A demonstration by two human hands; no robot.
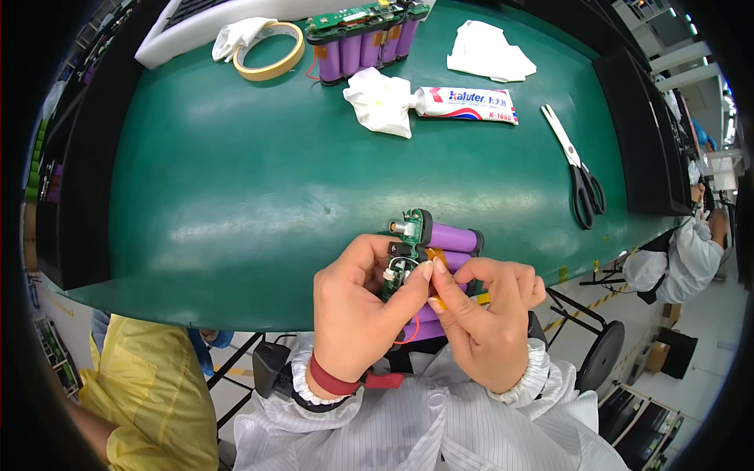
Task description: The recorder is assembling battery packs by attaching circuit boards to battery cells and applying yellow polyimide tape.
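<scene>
- My left hand (357, 310) is curled shut around the near end of a battery pack (432, 263). My thumb and first finger pinch the little green board (402, 271) on its end.
- The battery pack sits right between my two hands, just above the near edge of the green bench (236, 196). It is made of smooth purple tubes lying side by side. The tubes run long from left to right, and the far ends stick out past my fingers to the right.
- A thin red wire (407, 336) loops out below the pack.
- My right hand (491, 314) is closed too. Its fingertips pinch a small strip of shiny yellow tape (437, 256) on top of the pack. Both hands touch the pack, so neither one is nearer.
- Far off at the back of the bench, going left to right, I see a roll of tan tape (271, 51), then a second battery pack (365, 43) with a green board on top.
- Next comes a crumpled white cloth (381, 102) touching a soft white tube of glue (467, 104).
- Then another white cloth (487, 51), and black-handled scissors (577, 169) lying well apart on the right.
</scene>
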